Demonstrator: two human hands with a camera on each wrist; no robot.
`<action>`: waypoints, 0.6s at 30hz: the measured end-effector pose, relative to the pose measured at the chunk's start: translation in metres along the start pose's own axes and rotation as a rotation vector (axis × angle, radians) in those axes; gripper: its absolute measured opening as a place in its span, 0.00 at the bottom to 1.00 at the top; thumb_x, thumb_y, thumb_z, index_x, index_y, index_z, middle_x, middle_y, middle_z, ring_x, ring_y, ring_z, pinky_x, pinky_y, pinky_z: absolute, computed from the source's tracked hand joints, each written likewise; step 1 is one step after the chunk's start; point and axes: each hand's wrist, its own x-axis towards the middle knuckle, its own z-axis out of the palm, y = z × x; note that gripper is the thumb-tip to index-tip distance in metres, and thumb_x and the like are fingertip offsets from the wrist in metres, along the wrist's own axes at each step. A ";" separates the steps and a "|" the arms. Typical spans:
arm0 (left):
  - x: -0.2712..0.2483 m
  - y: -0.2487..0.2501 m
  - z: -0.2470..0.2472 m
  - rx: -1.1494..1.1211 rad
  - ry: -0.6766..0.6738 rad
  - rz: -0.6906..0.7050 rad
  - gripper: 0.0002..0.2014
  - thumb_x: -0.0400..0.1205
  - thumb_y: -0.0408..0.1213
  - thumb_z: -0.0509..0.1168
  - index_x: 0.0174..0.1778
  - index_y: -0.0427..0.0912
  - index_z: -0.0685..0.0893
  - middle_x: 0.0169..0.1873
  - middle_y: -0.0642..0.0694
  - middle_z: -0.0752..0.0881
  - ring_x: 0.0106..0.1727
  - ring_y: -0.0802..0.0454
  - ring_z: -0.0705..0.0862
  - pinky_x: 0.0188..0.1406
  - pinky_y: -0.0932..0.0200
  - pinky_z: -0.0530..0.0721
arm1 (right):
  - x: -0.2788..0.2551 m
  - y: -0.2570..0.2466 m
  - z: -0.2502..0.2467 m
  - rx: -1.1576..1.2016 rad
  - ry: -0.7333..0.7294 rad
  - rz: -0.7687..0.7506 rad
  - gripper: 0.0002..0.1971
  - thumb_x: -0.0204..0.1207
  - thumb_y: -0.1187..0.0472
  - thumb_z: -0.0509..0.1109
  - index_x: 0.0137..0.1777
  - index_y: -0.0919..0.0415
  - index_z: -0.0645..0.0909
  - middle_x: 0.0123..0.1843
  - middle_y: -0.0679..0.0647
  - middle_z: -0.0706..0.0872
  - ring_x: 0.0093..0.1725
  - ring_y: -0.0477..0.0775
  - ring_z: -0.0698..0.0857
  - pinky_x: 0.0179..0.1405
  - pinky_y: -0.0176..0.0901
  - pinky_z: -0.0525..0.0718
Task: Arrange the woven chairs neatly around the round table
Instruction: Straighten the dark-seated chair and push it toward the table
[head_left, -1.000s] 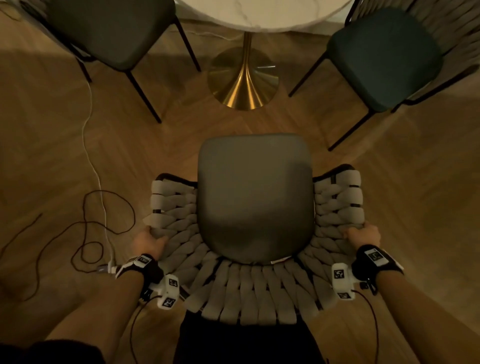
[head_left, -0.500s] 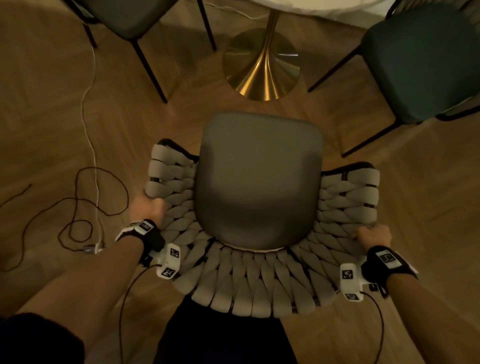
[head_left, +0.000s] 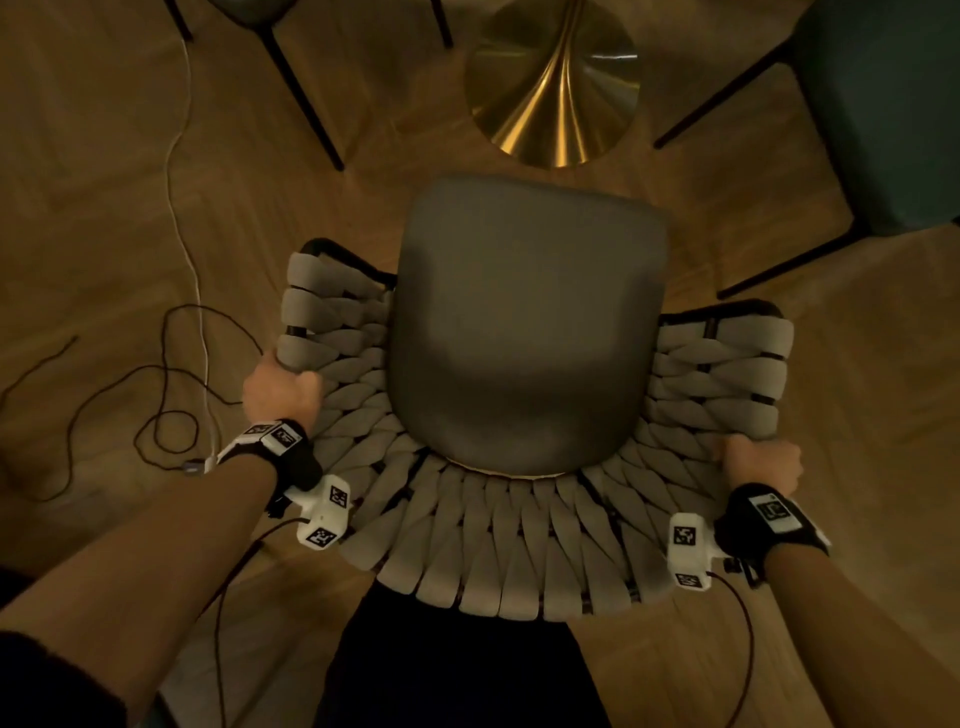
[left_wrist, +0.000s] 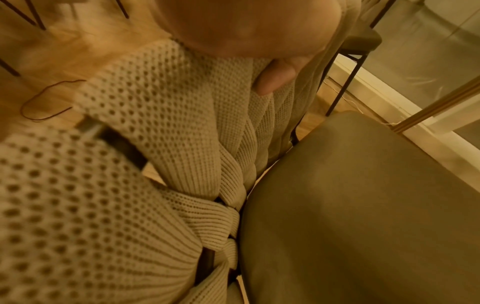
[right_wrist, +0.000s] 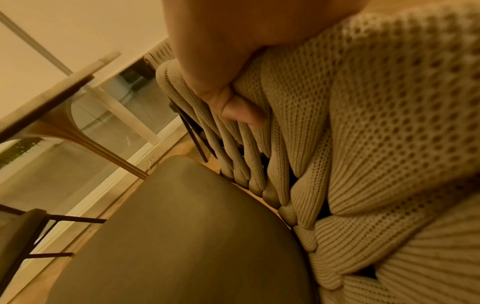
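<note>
**Three views, one chair**

Your head camera looks almost straight down over the woven chair (head_left: 524, 364), with your left hand (head_left: 280, 389) and right hand (head_left: 761, 467) at the backrest's two sides and the table's brass base (head_left: 553, 83) beyond them.

Your left wrist camera sits very close behind the left hand (left_wrist: 249, 26), facing along it across the weave toward the seat (left_wrist: 363, 216).

Your right wrist camera sits as close behind the right hand (right_wrist: 233, 51), facing past it to the seat (right_wrist: 194, 236) and the table's underside (right_wrist: 46, 92).

All three share the seat and the woven back.
</note>
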 end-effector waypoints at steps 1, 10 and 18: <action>-0.001 0.001 0.003 0.007 0.004 -0.002 0.20 0.71 0.34 0.64 0.59 0.38 0.82 0.51 0.31 0.87 0.50 0.29 0.84 0.47 0.43 0.82 | 0.003 0.000 0.001 0.020 0.012 0.008 0.18 0.65 0.62 0.68 0.52 0.75 0.83 0.51 0.71 0.87 0.48 0.71 0.86 0.46 0.57 0.85; -0.009 0.009 0.013 0.015 0.038 -0.007 0.24 0.70 0.35 0.63 0.64 0.41 0.82 0.53 0.33 0.88 0.53 0.30 0.84 0.50 0.41 0.84 | 0.015 0.005 0.001 0.064 0.056 -0.035 0.09 0.66 0.65 0.66 0.40 0.73 0.78 0.54 0.73 0.87 0.53 0.74 0.86 0.47 0.57 0.82; -0.008 0.006 0.013 0.015 0.051 -0.009 0.22 0.70 0.36 0.62 0.61 0.39 0.83 0.55 0.31 0.87 0.55 0.28 0.84 0.56 0.38 0.84 | 0.016 0.008 0.003 0.095 0.048 -0.036 0.18 0.62 0.61 0.66 0.48 0.74 0.83 0.50 0.68 0.88 0.49 0.70 0.87 0.45 0.58 0.85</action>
